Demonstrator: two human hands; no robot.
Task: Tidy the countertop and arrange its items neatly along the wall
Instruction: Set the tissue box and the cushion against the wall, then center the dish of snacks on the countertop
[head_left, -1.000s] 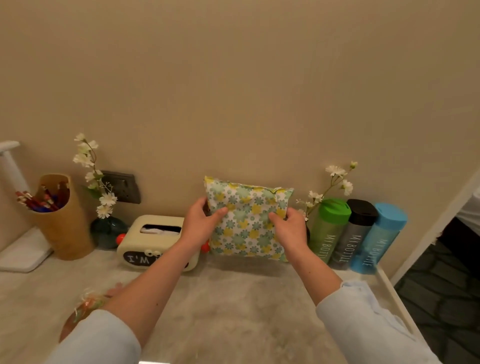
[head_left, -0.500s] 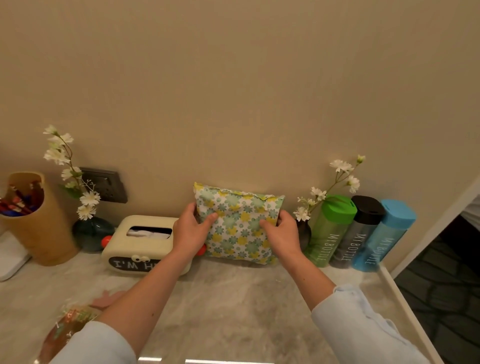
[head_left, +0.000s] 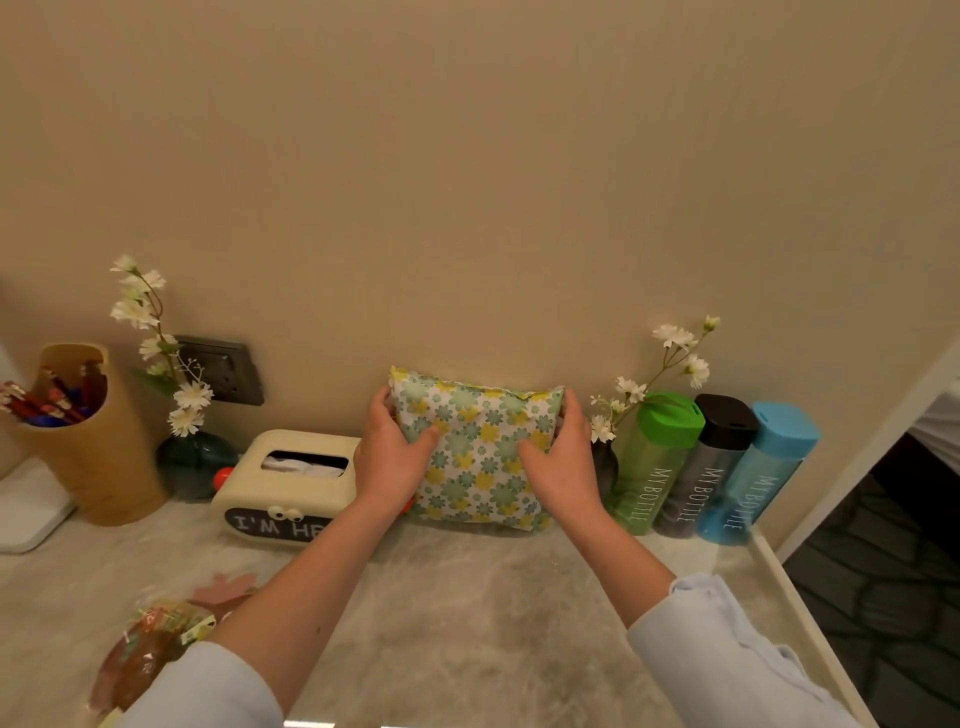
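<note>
- Two bare forearms show, uncovered from wrist to near the elbow.
- The left hand and the right hand are bare: no gloves, rings, watch or bands in sight.
- The left sleeve is pale blue cloth, pushed up the arm, its cuff edge rounded and smooth.
- The right sleeve is the same pale blue cloth, bunched into soft folds and creases at the cuff.
- The fingers carry nothing, and the nails look short and plain.
</note>
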